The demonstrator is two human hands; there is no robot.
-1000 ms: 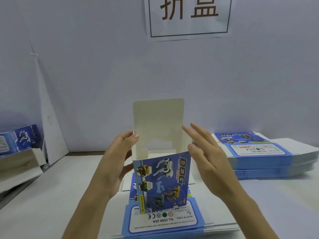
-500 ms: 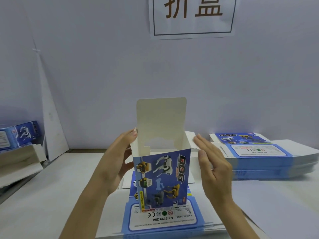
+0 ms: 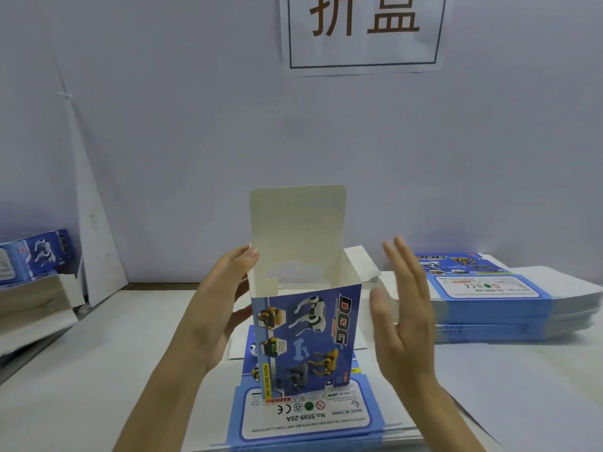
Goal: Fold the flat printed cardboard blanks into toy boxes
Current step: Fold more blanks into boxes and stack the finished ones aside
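Note:
A blue printed toy box (image 3: 306,340) stands upright at the centre, its top open and its white lid flap (image 3: 298,223) raised at the back. A small side flap (image 3: 362,265) sticks out to the right. My left hand (image 3: 218,308) grips the box's left side, thumb at the top rim. My right hand (image 3: 403,318) hovers just right of the box with straight fingers, touching nothing that I can see. The box stands on a stack of flat blanks (image 3: 310,422) at the near edge.
A second, taller stack of flat blanks (image 3: 496,298) lies at the right. At the far left, folded boxes (image 3: 36,256) sit by an open carton (image 3: 39,301). A sign with two characters (image 3: 362,31) hangs on the wall behind the white table (image 3: 98,370).
My right hand has drawn away from the box's top right edge and moved down to its right side. The right side flap now sticks outward. The left hand keeps its hold.

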